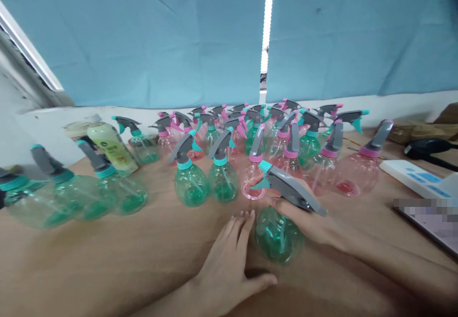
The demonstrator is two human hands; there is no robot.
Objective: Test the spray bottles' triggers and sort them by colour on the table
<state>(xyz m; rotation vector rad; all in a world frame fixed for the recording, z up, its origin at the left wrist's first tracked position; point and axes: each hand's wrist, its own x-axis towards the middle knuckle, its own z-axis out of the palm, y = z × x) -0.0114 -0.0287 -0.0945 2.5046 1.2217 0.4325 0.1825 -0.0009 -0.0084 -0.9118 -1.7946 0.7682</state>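
A green spray bottle (278, 236) with a grey and turquoise trigger head stands at the near middle of the table. My right hand (304, 217) is wrapped round its neck, just under the head; part of the fingers is hidden behind it. Left of the bottle, my left hand (229, 255) lies with fingers stretched and thumb apart, close to the bottle's side. Two more green spray bottles, one of them nearer the middle (223, 183), stand beyond my left hand. A pink spray bottle (253, 178) is just behind the held one.
Several green and pink spray bottles fill the back of the wooden table (161, 264). More green bottles (82, 198) stand at the left, near a pale green labelled bottle (112, 145). At the right lie a white device (418, 178), a flat dark-edged device (429, 226) and a black object (431, 150).
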